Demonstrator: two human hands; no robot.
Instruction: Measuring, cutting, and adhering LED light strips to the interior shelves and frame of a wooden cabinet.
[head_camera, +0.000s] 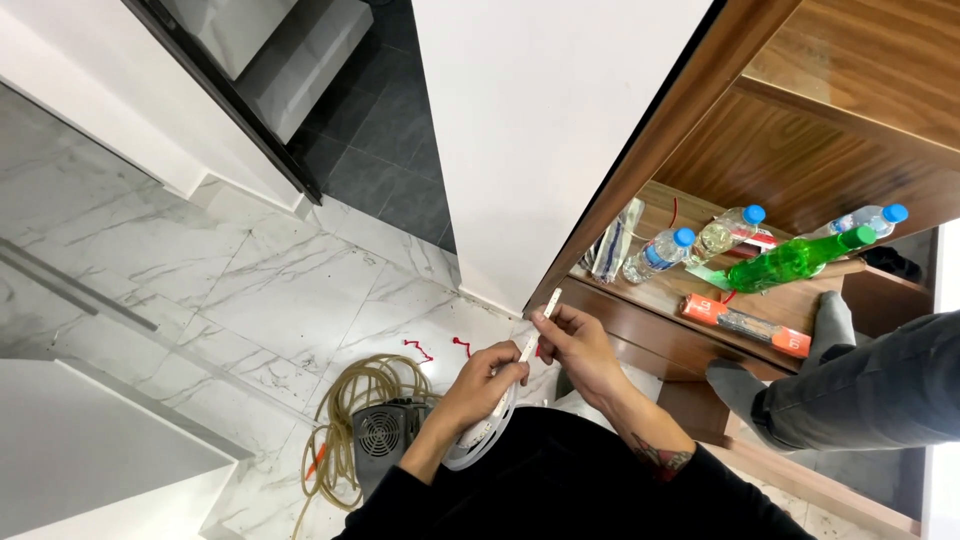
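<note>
The left hand (490, 375) and the right hand (570, 340) hold a thin white strip (528, 345) between them, above the marble floor (280, 290). The left fingers (508, 368) are curled and pinch the strip lower down, where it runs on into a white coil (480, 438) hanging under the left wrist. The right fingers (548, 318) are pressed together on the strip higher up, and its free end (551, 298) sticks up past them, just beside the edge of a white panel (540, 130).

On the floor below the hands lie a loop of tan hose (350, 400) and a small grey box with a round vent (380, 435), touching each other. To the right, a wooden shelf (690, 290) carries 3 clear bottles with blue caps (660, 250), 1 green bottle (795, 260) lying on its side, and an orange tube (745, 325). Another person's leg in grey trousers (860, 385) and grey sock (832, 325) rests near the shelf.
</note>
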